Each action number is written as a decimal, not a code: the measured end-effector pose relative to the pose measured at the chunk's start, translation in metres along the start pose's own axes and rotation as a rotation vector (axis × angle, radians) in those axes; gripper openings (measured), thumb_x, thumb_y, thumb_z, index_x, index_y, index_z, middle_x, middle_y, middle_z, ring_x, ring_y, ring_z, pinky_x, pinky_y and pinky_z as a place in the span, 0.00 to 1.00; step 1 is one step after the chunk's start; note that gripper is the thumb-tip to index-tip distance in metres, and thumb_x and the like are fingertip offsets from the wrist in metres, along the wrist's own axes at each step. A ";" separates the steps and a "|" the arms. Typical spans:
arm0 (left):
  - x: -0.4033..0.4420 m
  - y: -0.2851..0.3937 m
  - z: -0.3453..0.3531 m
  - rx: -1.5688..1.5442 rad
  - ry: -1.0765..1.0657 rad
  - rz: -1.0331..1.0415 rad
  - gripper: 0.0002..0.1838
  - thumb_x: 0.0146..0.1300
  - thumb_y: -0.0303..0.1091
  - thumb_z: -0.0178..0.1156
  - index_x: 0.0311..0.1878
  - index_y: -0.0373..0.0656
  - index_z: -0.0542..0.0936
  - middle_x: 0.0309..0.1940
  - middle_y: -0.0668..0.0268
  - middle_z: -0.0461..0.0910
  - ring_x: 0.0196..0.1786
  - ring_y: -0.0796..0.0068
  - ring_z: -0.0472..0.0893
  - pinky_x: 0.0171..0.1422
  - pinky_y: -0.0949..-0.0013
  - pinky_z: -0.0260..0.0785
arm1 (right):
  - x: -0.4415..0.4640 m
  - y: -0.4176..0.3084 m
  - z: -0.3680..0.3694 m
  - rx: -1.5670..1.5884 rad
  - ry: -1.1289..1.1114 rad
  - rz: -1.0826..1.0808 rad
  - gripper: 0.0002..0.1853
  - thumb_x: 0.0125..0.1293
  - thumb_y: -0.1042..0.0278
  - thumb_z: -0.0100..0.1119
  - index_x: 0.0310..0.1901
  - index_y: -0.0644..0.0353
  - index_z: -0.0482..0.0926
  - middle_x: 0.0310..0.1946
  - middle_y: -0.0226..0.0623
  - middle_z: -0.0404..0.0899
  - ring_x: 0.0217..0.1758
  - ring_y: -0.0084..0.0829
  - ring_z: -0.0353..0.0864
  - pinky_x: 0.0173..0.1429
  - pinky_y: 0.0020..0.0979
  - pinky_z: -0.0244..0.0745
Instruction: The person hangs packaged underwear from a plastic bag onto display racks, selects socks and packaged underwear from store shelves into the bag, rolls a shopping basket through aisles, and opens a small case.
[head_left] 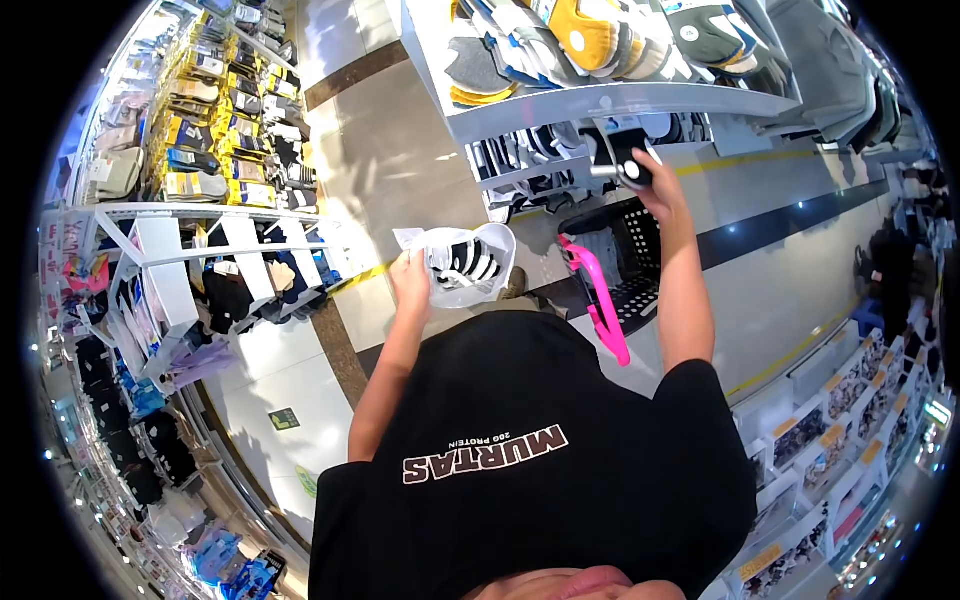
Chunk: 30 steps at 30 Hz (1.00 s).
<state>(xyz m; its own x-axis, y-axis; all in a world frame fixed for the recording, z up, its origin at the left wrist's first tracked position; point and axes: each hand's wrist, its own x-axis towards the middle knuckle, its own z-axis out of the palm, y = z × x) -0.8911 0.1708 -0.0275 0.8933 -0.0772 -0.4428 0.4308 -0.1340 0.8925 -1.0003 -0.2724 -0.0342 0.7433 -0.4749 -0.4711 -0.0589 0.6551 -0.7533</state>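
Head view: left hand (408, 285) closed on the edge of a clear bag (470, 265) of black-and-white striped items, near centre; right hand (657, 185), well apart, grips a black-and-white pack (622, 150) just below the far display's edge (610, 118). Shirt (550, 400) print reads "MURTAS" and "200 PROTEIN", upside down; pack labels illegible. Pink-handled black basket (641, 230) at right, open tiled floor (380, 150) far left of display.
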 end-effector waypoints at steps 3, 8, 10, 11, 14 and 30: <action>0.008 -0.007 -0.001 0.030 -0.010 0.038 0.16 0.73 0.38 0.56 0.26 0.48 0.72 0.18 0.78 0.65 0.17 0.86 0.61 0.19 0.74 0.49 | -0.046 0.009 -0.004 -0.034 -0.132 0.001 0.21 0.65 0.70 0.65 0.58 0.66 0.76 0.49 0.37 0.82 0.50 0.30 0.84 0.54 0.33 0.80; 0.020 -0.016 -0.001 0.043 -0.052 0.011 0.14 0.73 0.37 0.56 0.27 0.47 0.73 0.16 0.78 0.65 0.16 0.86 0.62 0.18 0.74 0.49 | -0.094 0.019 0.011 -0.105 -0.213 -0.043 0.24 0.65 0.73 0.64 0.61 0.68 0.74 0.50 0.36 0.81 0.51 0.28 0.82 0.57 0.30 0.77; 0.022 -0.019 0.003 0.023 -0.072 0.010 0.14 0.73 0.37 0.56 0.27 0.47 0.74 0.16 0.78 0.66 0.15 0.86 0.62 0.18 0.74 0.49 | -0.082 0.021 0.008 -0.093 -0.194 -0.038 0.22 0.65 0.73 0.64 0.60 0.68 0.75 0.50 0.36 0.81 0.50 0.28 0.83 0.56 0.30 0.78; 0.023 -0.020 0.004 0.029 -0.082 0.017 0.14 0.73 0.37 0.55 0.28 0.47 0.74 0.16 0.78 0.66 0.15 0.86 0.62 0.18 0.74 0.49 | -0.072 0.022 0.007 -0.067 -0.141 -0.023 0.21 0.65 0.73 0.64 0.59 0.67 0.75 0.50 0.36 0.82 0.50 0.28 0.83 0.55 0.31 0.78; 0.019 -0.011 0.008 0.014 -0.099 -0.005 0.15 0.71 0.35 0.55 0.26 0.43 0.74 0.20 0.77 0.68 0.23 0.85 0.63 0.26 0.73 0.54 | -0.036 0.017 0.018 -0.059 -0.025 0.011 0.16 0.67 0.69 0.65 0.54 0.63 0.78 0.48 0.37 0.83 0.48 0.32 0.84 0.54 0.39 0.82; -0.002 -0.016 -0.024 -0.093 0.037 -0.006 0.12 0.74 0.38 0.55 0.31 0.48 0.76 0.17 0.80 0.64 0.17 0.87 0.60 0.19 0.75 0.48 | 0.046 -0.039 0.030 -0.819 0.298 -0.194 0.31 0.57 0.60 0.74 0.59 0.68 0.77 0.49 0.38 0.85 0.51 0.35 0.82 0.54 0.34 0.75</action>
<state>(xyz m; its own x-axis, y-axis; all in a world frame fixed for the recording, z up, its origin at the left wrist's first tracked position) -0.8967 0.1965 -0.0393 0.8941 -0.0397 -0.4461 0.4446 -0.0416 0.8948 -0.9439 -0.3019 -0.0122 0.5920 -0.7418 -0.3151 -0.4927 -0.0237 -0.8699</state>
